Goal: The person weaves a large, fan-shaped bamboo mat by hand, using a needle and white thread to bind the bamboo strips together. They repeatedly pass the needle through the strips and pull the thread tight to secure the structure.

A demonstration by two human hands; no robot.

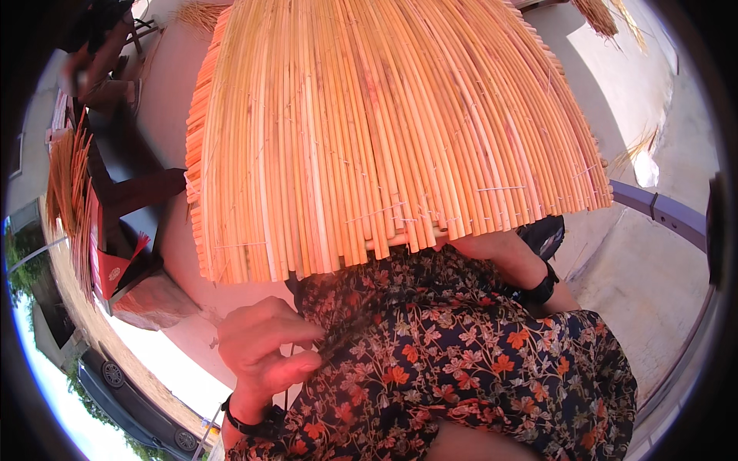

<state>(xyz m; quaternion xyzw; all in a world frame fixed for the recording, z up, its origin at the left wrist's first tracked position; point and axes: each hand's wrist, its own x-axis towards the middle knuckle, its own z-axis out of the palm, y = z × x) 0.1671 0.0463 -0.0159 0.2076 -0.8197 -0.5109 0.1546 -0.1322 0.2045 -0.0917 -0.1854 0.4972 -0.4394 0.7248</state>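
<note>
A stiff panel of straw-coloured reeds [377,131], laid side by side and stitched with thin thread, rises in front of me over my lap. Its near edge is uneven, with a crosswise reed [407,239] showing beneath the ends. My right hand [480,244] grips this edge from below at the right; most of its fingers are hidden by the panel. Below the left corner, apart from the reeds, my left hand [269,346] is curled with thumb and forefinger close together. A thin dark strand [287,397] runs down from these fingers.
Patterned dark cloth [461,353] covers my lap. Loose reeds [71,192] stand in a bundle at the left, beside a red box-like thing [111,269]. Another person [108,77] is at the far left. A purple-grey rail [669,215] runs along the right.
</note>
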